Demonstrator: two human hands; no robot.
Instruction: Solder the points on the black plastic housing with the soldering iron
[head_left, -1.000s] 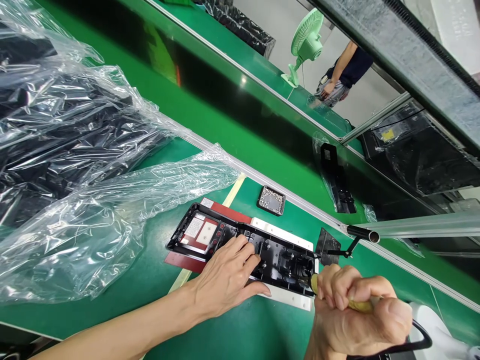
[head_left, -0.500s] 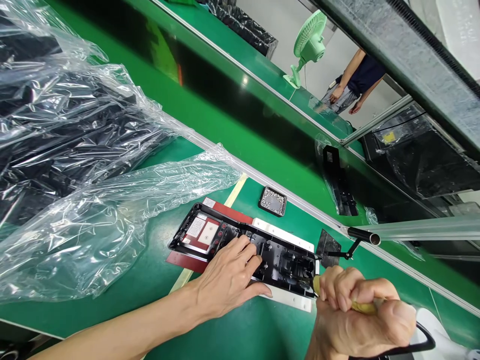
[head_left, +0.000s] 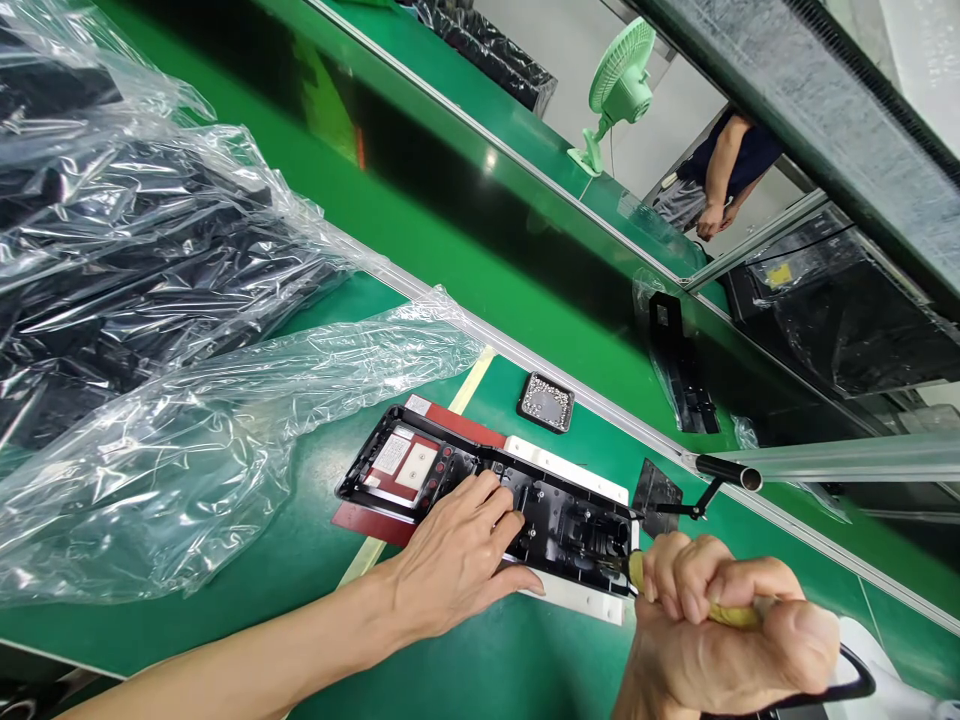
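Black housing [head_left: 555,510] lies open side up at 6 o'clock of view, over red plate [head_left: 367,522] and white strips [head_left: 589,602]. Left hand [head_left: 465,550] rests across its middle: fingers bent, thumb apart from them. Right hand [head_left: 724,610], at 4 o'clock from housing, clamped on yellow-handled tool [head_left: 736,615]; tool's tip too dark to make out. 1 tray [head_left: 551,405] of small metal parts at 1 o'clock from housing; clear plastic [head_left: 225,450] at 9 o'clock.

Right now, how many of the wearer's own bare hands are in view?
2: the left hand on the long black plastic housing; the right hand gripping the yellow-handled tool at the housing's right end. Both show, partly foreshortened.
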